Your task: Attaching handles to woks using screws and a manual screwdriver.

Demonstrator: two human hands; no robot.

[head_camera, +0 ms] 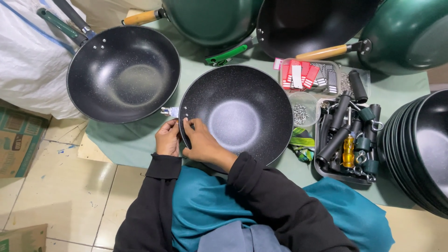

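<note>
L grip (168,138) curled, R grip (199,140) beside it, fingers bent, both forearms angled inward

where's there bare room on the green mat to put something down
Bare green mat shows below the handled wok, left of the left hand. A smaller strip lies between the middle wok and the tray of handles, partly taken by a striped cloth. The right side is crowded: tray, clear bowl of screws, stacked woks.

Two hands (186,140); five separate woks (235,114); one wok stack (420,149); one yellow screwdriver (348,151); two trays (326,168).
</note>
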